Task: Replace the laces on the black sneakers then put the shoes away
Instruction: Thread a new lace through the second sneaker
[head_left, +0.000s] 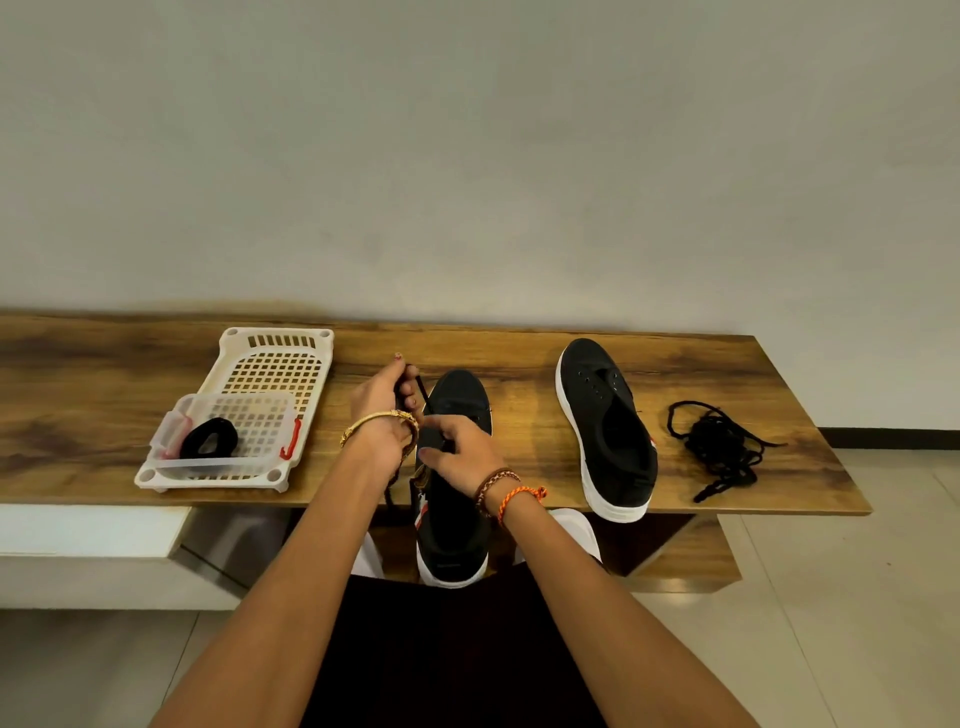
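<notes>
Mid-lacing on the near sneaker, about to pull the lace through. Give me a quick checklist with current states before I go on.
1. Left hand grips the lace: ok.
2. Right hand steadies the near sneaker: ok.
3. Near sneaker fully on the table: not ok, heel overhangs the front edge.
4. Lace through the correct eyelet: cannot tell, hands cover it.
5. Second sneaker laced: not ok, eyelets bare.
6. Loose lace pile right of it: ok.
</notes>
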